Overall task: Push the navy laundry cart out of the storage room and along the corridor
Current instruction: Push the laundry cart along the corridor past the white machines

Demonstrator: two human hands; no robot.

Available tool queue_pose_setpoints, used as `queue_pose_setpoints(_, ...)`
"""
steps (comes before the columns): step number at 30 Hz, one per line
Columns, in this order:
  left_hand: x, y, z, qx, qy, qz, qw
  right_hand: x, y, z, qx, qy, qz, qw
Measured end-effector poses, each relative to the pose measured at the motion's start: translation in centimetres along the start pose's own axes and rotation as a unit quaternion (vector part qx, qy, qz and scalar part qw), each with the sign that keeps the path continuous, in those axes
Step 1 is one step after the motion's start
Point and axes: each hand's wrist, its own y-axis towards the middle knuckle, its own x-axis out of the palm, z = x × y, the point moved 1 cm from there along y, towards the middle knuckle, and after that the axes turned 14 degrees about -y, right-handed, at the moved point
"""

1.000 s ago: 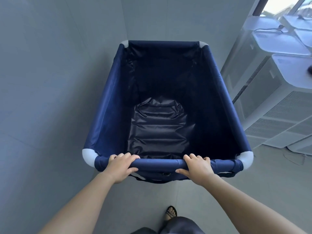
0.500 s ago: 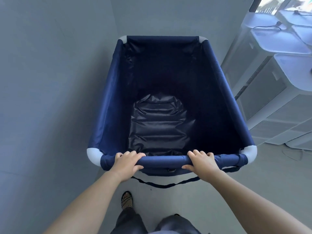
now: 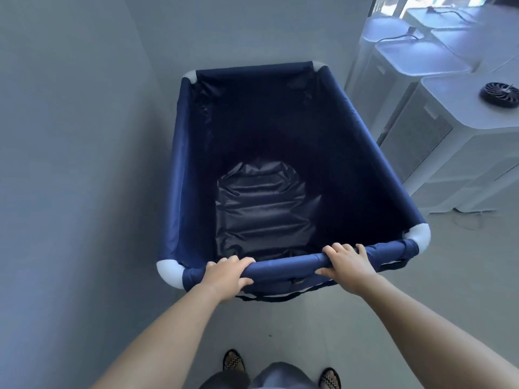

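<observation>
Both hands' fingers (image 3: 335,248) curled round navy cart (image 3: 286,263) rail; grey floor (image 3: 280,329), white units (image 3: 449,141) right.

No readable text, labels, brand marks, numbers or signs anywhere. The navy laundry cart (image 3: 193,175) fabric is plain, the white appliances (image 3: 449,153) at right show blank panels, and the grey wall (image 3: 70,136) carries nothing written.

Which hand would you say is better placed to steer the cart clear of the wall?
Probably the left hand: it grips the navy cart nearest the wall.
</observation>
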Motion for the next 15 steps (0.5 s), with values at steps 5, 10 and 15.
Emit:
queue_pose_setpoints(5,-1.3,1.2,-0.8,0.015,0.004,-0.033,0.999,0.0,0.5,-0.5,0.015,0.048,0.009,0.999)
queue_pose_setpoints(10,-2.2,2.0,-0.7,0.035,0.004,-0.032,0.999,0.0,0.4,0.2,0.011,0.094,0.067,0.993)
queue_pose_setpoints(15,-1.1,3.2,1.6,0.051,0.022,-0.002,0.998,0.1,0.5,2.5,0.002,0.085,0.058,0.995)
